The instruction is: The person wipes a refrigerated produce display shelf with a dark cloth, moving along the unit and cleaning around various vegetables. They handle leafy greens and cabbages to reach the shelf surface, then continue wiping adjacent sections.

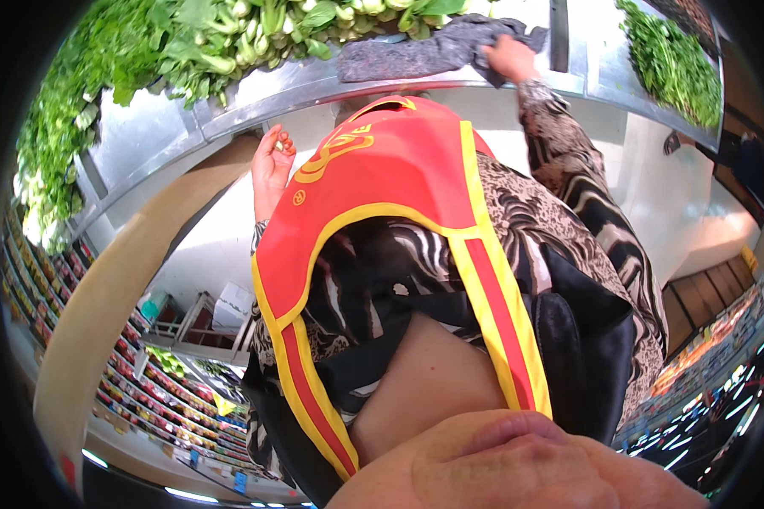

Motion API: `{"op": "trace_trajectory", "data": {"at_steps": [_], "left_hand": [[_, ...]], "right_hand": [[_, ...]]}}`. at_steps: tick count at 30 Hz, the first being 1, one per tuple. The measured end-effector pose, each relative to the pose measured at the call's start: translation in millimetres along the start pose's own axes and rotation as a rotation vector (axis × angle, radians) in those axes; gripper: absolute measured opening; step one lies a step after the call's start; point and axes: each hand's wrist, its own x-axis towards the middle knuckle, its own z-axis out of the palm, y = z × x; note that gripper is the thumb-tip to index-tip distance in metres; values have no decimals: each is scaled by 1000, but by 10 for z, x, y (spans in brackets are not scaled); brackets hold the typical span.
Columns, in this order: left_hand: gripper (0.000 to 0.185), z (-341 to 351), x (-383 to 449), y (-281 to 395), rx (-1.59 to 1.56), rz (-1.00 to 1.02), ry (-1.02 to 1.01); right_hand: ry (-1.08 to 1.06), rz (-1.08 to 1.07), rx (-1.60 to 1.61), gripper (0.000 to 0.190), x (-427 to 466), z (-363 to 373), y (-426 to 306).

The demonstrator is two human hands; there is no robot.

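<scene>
My right hand [512,58] grips one end of a crumpled dark grey cloth [407,58], which lies along the front of a metal counter [274,95]. Part of the fingers is hidden by the hand itself. My left hand [272,167] hangs in front of the counter edge, apart from the cloth, with its fingers loosely curled. A small pale spot shows among the fingers; whether it is a held thing cannot be told. Just behind the cloth is a heap of bok choy [261,38].
Leafy greens [121,51] pile along the counter to the left. Another bunch of greens [675,76] lies at the right end. A curved beige pillar or panel [121,254] stands at left. Behind are stocked shelves [165,407] and a metal cart [197,324] with a white box.
</scene>
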Motion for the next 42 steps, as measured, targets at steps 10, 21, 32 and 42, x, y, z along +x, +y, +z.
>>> {"op": "trace_trajectory", "data": {"at_steps": [10, 21, 32, 42], "left_hand": [[22, 211, 352, 200, 96, -1, -184], [17, -251, 206, 115, -36, -15, -88], [17, 45, 288, 302, 79, 17, -170], [18, -365, 259, 344, 55, -14, -83]], "right_hand": [[40, -152, 51, 30, 13, 76, -302], [18, -85, -240, 57, 8, -170, 341], [2, -283, 25, 57, -196, 87, -954], [282, 86, -352, 29, 125, -606, 1320]]}}
